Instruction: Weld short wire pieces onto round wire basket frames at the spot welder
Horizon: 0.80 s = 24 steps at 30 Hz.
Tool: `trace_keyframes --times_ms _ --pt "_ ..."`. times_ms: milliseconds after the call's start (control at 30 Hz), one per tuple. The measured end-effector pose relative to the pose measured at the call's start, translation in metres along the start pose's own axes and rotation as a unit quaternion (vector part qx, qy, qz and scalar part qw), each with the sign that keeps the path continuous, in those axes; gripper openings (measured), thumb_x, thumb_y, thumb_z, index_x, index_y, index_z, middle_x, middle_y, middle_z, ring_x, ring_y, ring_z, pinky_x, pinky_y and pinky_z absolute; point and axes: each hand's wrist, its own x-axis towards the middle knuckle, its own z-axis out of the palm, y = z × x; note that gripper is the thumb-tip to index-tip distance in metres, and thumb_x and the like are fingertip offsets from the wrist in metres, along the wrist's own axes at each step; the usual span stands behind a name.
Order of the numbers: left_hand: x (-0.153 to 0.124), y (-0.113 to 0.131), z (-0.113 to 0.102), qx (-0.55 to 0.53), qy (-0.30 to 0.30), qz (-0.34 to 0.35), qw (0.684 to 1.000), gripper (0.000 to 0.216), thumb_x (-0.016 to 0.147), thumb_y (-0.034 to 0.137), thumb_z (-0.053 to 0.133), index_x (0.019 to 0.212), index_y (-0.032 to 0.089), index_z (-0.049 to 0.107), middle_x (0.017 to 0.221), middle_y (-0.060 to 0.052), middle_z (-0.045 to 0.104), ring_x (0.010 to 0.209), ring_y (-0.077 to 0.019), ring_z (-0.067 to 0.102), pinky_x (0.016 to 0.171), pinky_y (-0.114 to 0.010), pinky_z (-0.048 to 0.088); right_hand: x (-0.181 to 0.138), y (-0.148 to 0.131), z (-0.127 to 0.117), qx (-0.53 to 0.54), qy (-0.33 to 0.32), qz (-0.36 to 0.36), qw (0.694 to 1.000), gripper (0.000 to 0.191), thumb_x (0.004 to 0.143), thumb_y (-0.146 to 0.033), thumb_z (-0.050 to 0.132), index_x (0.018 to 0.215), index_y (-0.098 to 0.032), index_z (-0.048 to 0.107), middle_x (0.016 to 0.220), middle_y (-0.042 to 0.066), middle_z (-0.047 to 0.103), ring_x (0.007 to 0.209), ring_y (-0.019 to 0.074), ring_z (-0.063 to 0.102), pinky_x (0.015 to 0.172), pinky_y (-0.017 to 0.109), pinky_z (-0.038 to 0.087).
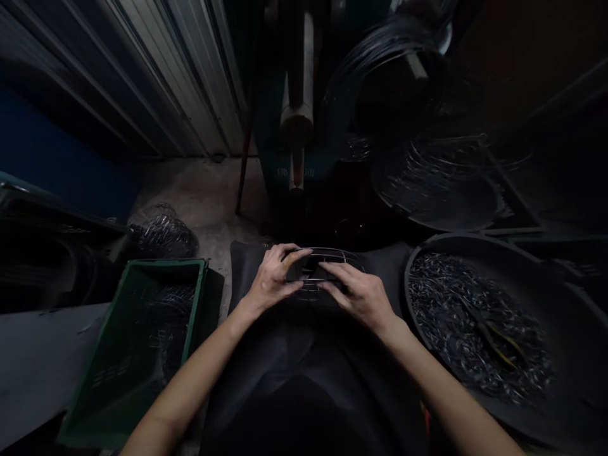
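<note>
A round frame of thin metal wire (327, 249) is held above my lap, in front of the machine. My left hand (276, 275) grips its left side, thumb and fingers closed around the wires. On the right, my right hand (358, 291) pinches the near wire between thumb and fingers. Any small piece at the fingertips is too dark to make out. Under the frame lies a dark apron (304, 354) across my knees.
A machine with a vertical ram (297, 120) stands ahead. At right, a large black basin (411, 304) holds many small bent metal pieces and yellow-handled pliers (503, 345). Another basin (446, 215) with wire rings sits behind. A green crate (121, 342) containing wire parts stands left.
</note>
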Motion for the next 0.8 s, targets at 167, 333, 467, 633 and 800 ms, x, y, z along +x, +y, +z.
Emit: trace_keyframes --times_ms 167,333,467,633,800 --pt "0.011 -0.014 -0.01 -0.047 0.041 0.004 0.998 0.055 0.075 0.023 0.068 0.127 0.025 0.051 0.118 -0.007 0.053 0.111 -0.0249 0.052 0.097 -0.043 0.043 0.017 0.003 -0.005 -0.18 -0.013 -0.11 0.977 0.033 0.092 -0.021 0.049 0.123 -0.02 0.059 0.115 0.003 0.068 0.062 0.011 0.064 0.058 0.024 0.048" --pt "0.02 -0.032 -0.015 -0.078 0.09 0.014 0.993 0.056 0.073 0.027 0.072 0.125 0.023 0.052 0.116 -0.008 0.054 0.109 -0.0238 0.054 0.095 -0.04 0.047 0.039 0.004 -0.006 -0.204 0.056 -0.192 0.958 0.041 0.088 -0.005 0.046 0.126 -0.017 0.058 0.121 0.005 0.064 0.06 0.0078 0.059 0.059 0.024 0.045" --pt "0.028 -0.039 -0.022 -0.085 0.111 0.009 0.99 0.058 0.072 0.024 0.074 0.125 0.024 0.051 0.115 -0.007 0.054 0.109 -0.023 0.054 0.094 -0.039 0.047 0.054 0.004 -0.001 -0.228 0.087 -0.215 0.946 0.046 0.088 -0.004 0.048 0.131 -0.02 0.054 0.121 0.005 0.063 0.058 0.007 0.057 0.058 0.024 0.043" --pt "0.034 -0.046 -0.028 -0.076 0.119 0.006 0.99 0.057 0.071 0.024 0.074 0.124 0.025 0.053 0.117 -0.008 0.053 0.109 -0.0242 0.055 0.093 -0.04 0.048 0.063 0.008 0.004 -0.249 0.071 -0.212 0.942 0.045 0.09 -0.008 0.045 0.129 -0.028 0.056 0.124 0.001 0.06 0.055 0.0071 0.057 0.055 0.025 0.045" --pt "0.042 -0.058 -0.031 -0.08 0.109 0.015 0.991 0.058 0.07 0.024 0.074 0.124 0.026 0.053 0.116 -0.008 0.053 0.108 -0.0244 0.055 0.093 -0.041 0.049 0.071 0.012 0.008 -0.242 0.07 -0.212 0.944 0.043 0.091 -0.011 0.045 0.128 -0.03 0.057 0.125 0.001 0.059 0.06 0.0077 0.061 0.055 0.025 0.044"
